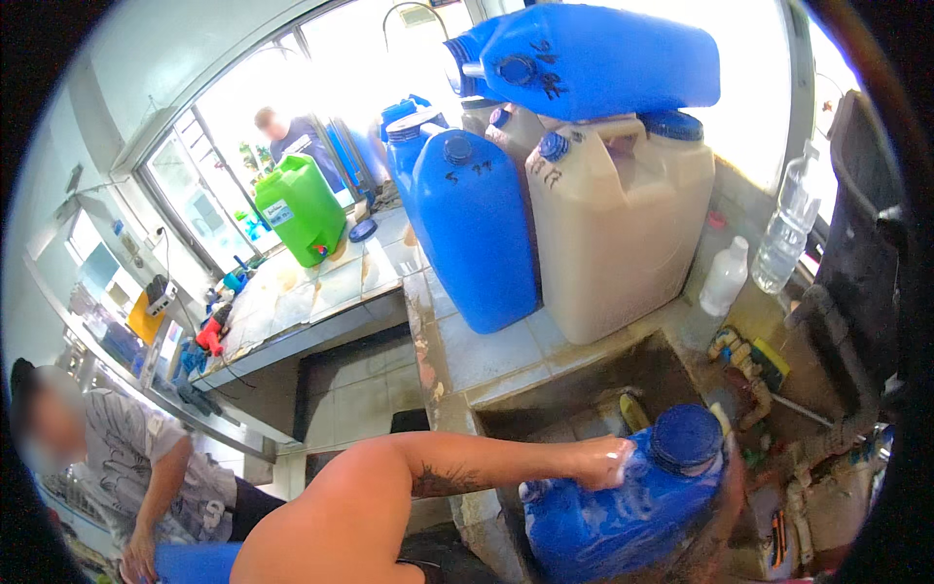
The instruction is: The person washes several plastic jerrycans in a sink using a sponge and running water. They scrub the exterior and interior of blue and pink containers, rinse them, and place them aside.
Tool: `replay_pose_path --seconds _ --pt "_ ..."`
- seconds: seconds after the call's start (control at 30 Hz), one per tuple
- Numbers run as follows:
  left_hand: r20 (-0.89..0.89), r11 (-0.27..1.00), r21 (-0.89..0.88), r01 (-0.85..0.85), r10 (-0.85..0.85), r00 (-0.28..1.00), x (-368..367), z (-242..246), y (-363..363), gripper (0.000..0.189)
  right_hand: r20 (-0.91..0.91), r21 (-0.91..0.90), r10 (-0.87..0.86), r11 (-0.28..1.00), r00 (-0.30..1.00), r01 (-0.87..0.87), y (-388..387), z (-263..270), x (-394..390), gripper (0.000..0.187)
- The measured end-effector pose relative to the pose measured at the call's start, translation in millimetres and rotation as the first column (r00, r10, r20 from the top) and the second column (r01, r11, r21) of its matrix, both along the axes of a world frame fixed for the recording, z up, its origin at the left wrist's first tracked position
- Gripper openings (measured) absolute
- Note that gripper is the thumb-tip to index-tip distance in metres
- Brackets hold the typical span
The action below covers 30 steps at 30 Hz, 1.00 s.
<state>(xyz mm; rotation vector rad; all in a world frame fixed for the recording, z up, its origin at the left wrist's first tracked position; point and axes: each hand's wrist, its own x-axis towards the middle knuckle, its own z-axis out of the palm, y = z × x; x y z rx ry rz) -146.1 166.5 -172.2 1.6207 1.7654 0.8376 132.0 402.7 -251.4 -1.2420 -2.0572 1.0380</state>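
My left hand [607,463], wet with suds, grips the handle area of a blue plastic jerrycan [620,529]. The jerrycan sits tilted in a tiled sink basin [511,420], with white foam smeared over its side. Its wide dark blue screw lid [686,439] is on, and a smaller spout cap [536,489] shows near my wrist. Along the jerrycan's right side runs a blurred brownish shape that looks like my right hand [732,478]; its fingers and grip cannot be made out. Behind the jerrycan, a yellowish object [633,412] lies in the basin.
On the tiled counter [489,358] stand a blue jerrycan [474,233] and a whitish one [613,248], with another blue one [613,62] lying on top. Bottles [724,277] and pipes [744,372] line the right. A green container [300,208] stands farther back. Two people are nearby.
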Motion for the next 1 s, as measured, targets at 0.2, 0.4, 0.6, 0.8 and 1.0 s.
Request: replay_pose_path --seconds 0.2,0.4,0.6,0.8,1.0 --pt "-0.023 0.953 -0.007 0.302 -0.302 0.953 -25.1 -11.5 15.4 0.022 0.028 0.264 -0.107 0.960 0.994 0.096 -104.4 94.5 -11.3 0.043" --pt "0.038 0.974 -0.194 0.117 -0.111 0.993 -0.3 40.2 13.6 0.015 -0.129 0.287 -0.218 0.926 0.967 0.247 -96.4 113.0 -91.1 0.042" --pt "0.184 0.963 -0.223 0.152 -0.112 0.977 28.4 56.9 14.7 0.014 0.037 0.234 -0.245 0.945 0.969 0.230 -197.5 142.9 -77.8 0.084" --pt "0.352 0.944 -0.144 0.296 -0.231 0.907 61.5 41.7 22.5 0.021 -0.022 -0.022 -0.362 0.932 0.932 0.362 -172.2 127.9 -50.0 0.082" --pt "0.398 0.960 -0.129 0.250 -0.181 0.899 76.2 42.0 29.0 0.014 0.111 0.079 -0.259 0.965 0.959 0.252 -189.4 93.6 -58.3 0.083"
